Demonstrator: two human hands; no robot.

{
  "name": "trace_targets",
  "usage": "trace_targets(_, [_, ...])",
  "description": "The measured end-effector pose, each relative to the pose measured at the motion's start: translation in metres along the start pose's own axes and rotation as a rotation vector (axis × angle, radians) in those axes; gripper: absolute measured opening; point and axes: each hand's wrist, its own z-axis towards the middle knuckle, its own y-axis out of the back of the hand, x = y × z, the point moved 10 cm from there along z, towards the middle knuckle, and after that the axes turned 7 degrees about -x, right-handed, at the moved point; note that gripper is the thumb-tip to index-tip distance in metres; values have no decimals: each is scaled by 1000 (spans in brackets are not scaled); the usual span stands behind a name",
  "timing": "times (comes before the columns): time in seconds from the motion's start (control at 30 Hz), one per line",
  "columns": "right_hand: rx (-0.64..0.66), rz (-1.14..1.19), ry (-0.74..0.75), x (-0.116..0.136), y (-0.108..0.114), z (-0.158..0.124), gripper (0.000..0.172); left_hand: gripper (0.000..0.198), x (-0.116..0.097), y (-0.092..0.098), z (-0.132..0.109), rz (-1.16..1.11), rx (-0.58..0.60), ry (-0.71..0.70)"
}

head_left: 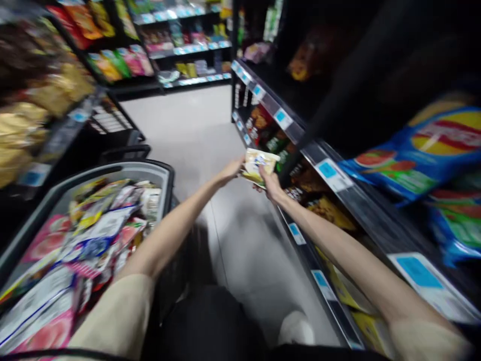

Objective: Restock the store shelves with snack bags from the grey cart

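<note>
A small pale yellow and white packet [259,163] is held out in front of me, above the aisle floor. My left hand [233,169] grips its left edge. My right hand [271,184] holds its right side, with the thumb across the front and fingers beneath. The print on the packet is blurred. At the lower left, a grey-rimmed basket [168,193] is full of colourful snack packets [101,235], beside my left forearm.
A shelf unit [361,200] with price tags runs along the right, holding blue chip bags [424,155] and darker packets low down. Gold packets [22,145] fill a left shelf. More stocked shelves [188,50] stand across the tiled floor [188,118].
</note>
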Motion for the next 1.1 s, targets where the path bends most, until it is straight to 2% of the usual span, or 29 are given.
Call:
trace_targets(0.07, [14,-19,-21,-5,-6,6,66,56,-3,-5,6,-68,34,-67])
trace_targets(0.17, [13,60,-22,-6,-18,14,69,42,-24,-8,7,-182,71,-249])
trace_targets(0.27, [20,105,-17,-5,-30,19,75,36,-29,1,6,-173,52,-274])
trace_targets(0.33, [-6,118,-35,-6,-32,20,78,45,-25,8,6,-145,58,-251])
trace_targets(0.4, [-26,124,-49,-7,-33,21,78,62,-21,13,6,-102,92,-237])
trace_targets(0.53, [-45,125,-17,-9,-31,21,76,90,-14,17,10,30,138,-254])
trace_targets(0.73, [-116,44,136,-5,-14,27,80,120,-7,22,20,353,23,-331])
trace_targets(0.97, [-291,-95,76,-12,4,36,75,141,-6,18,20,509,-24,-341])
trace_targets(1.03, [-343,-104,89,-12,9,37,71,136,-4,16,20,491,-14,-328])
trace_targets(1.1, [-362,-97,113,-12,10,39,70,121,-3,16,20,405,-6,-317])
